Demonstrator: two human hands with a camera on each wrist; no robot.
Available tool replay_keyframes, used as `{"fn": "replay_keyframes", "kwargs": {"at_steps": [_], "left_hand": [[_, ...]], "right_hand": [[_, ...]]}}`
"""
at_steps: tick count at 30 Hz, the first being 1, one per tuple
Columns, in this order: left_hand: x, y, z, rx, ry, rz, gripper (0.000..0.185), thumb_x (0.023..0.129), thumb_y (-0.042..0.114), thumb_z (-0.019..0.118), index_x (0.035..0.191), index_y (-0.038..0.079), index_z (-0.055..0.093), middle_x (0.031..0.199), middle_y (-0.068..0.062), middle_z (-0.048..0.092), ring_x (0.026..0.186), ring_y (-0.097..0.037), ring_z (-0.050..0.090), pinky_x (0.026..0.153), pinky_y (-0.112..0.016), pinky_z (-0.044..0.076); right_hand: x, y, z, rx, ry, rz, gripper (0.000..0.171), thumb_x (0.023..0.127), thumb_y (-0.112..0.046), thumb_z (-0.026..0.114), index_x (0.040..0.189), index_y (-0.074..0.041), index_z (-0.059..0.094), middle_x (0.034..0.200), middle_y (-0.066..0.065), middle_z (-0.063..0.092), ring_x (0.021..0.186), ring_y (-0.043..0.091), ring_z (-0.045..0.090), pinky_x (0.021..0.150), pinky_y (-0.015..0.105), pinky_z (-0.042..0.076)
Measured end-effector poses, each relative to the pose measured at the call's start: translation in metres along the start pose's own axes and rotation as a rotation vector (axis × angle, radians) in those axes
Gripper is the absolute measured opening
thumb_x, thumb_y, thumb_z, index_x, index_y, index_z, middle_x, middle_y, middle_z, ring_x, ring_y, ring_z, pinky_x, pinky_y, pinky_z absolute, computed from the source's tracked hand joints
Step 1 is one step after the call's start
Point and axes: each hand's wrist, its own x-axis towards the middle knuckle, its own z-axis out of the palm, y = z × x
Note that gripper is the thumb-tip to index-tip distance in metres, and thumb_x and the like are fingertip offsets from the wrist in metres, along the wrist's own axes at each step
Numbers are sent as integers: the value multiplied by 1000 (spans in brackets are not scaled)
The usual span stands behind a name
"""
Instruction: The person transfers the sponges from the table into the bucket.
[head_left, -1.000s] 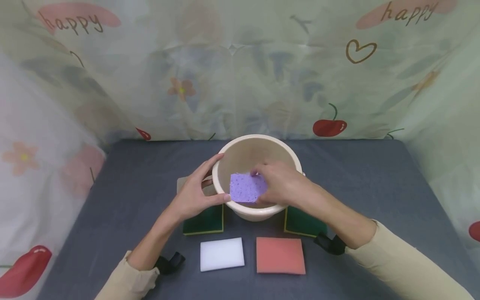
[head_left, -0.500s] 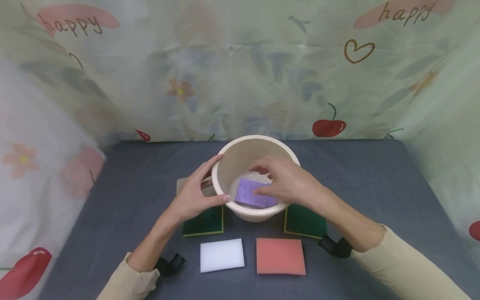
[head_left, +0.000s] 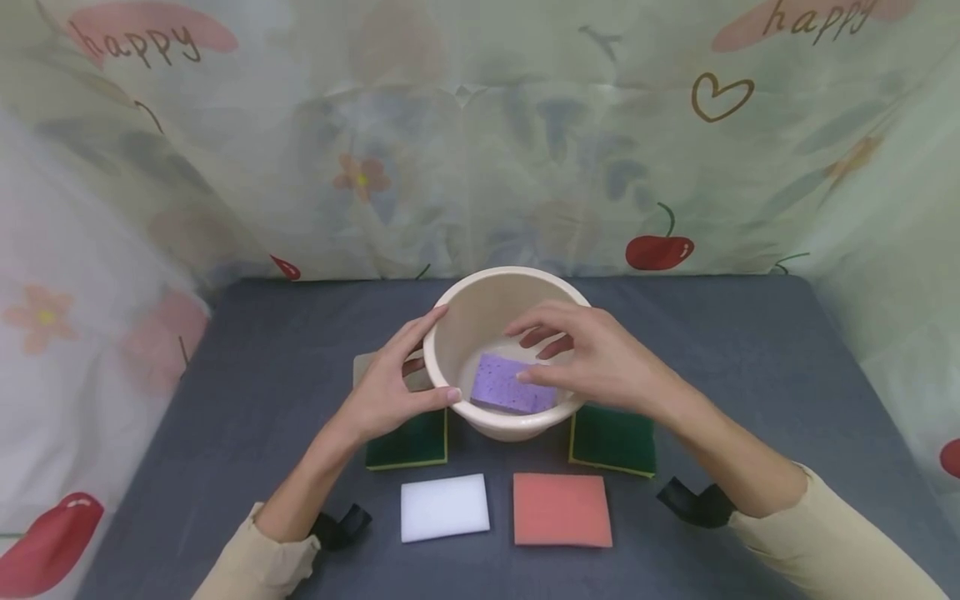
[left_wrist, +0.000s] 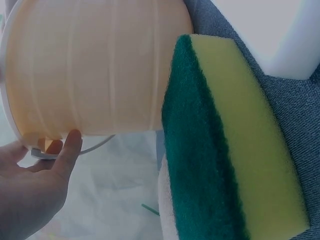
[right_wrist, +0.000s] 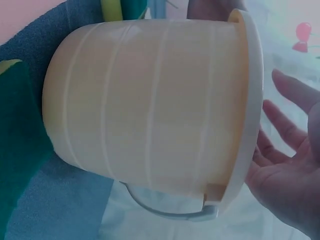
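Cream plastic bucket (head_left: 510,350) stands upright at the middle of a grey cloth-covered table (head_left: 750,367); purple sponge (head_left: 512,385) lies flat on the bucket floor, tilted slightly toward the near wall. Left hand (head_left: 390,379) grips the bucket's left rim, thumb hooked over the near edge and fingers laid along the outer wall; the left wrist view shows the thumb against the rim beside the handle mount. Right hand (head_left: 592,358) hovers over the bucket mouth, fingers relaxed and spread, holding nothing; whether its fingertips touch the sponge cannot be told. Two green-and-yellow scouring sponges lie just beside the bucket base, one at left (head_left: 408,442), one at right (head_left: 611,440); the left one partly covers a pale pad (head_left: 365,367) under the left hand. White sponge (head_left: 444,507) and pink sponge (head_left: 561,510) lie side by side at the near edge, close but apart. Both forearms wear beige sleeves; black straps sit at the wrists.
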Motion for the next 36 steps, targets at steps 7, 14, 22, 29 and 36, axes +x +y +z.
{"fn": "replay_keyframes", "kwargs": {"at_steps": [7, 14, 22, 29, 36], "left_hand": [[1, -1, 0, 10, 8, 9, 97, 78, 16, 85, 157, 30, 29, 153, -3, 38, 132, -27, 46, 103, -45, 47], [1, 0, -1, 16, 14, 13, 97, 78, 18, 86, 157, 28, 30, 153, -3, 38, 131, -26, 47, 102, -44, 47], [0, -1, -1, 15, 19, 18, 96, 78, 18, 86, 156, 28, 32, 153, -2, 39, 130, -25, 49, 102, -42, 48], [0, -1, 0, 13, 25, 6, 96, 77, 22, 87, 156, 30, 33, 151, 0, 38, 130, -24, 48, 102, -40, 48], [0, 0, 0, 25, 33, -17, 95, 77, 23, 87, 155, 31, 34, 150, 1, 38, 130, -22, 48, 102, -40, 47]], "right_hand": [[-10, -1, -4, 22, 6, -39, 44, 80, -14, 84, 121, -19, 68, 115, -8, 67, 102, 9, 65, 88, 30, 55], [-26, 3, -11, 60, 34, -75, 41, 84, -17, 82, 122, -20, 67, 114, -7, 66, 99, 11, 66, 85, 31, 56], [-48, 14, -21, 86, 55, -78, 43, 84, -12, 80, 124, -20, 65, 116, -7, 64, 100, 13, 65, 85, 29, 55], [-62, 22, -26, 120, 75, -117, 48, 81, -6, 82, 124, -21, 65, 118, -4, 64, 101, 18, 65, 86, 30, 55], [-73, 28, -29, 46, 107, -99, 46, 80, -7, 83, 122, -20, 67, 116, -4, 65, 102, 13, 62, 86, 26, 55]]}}
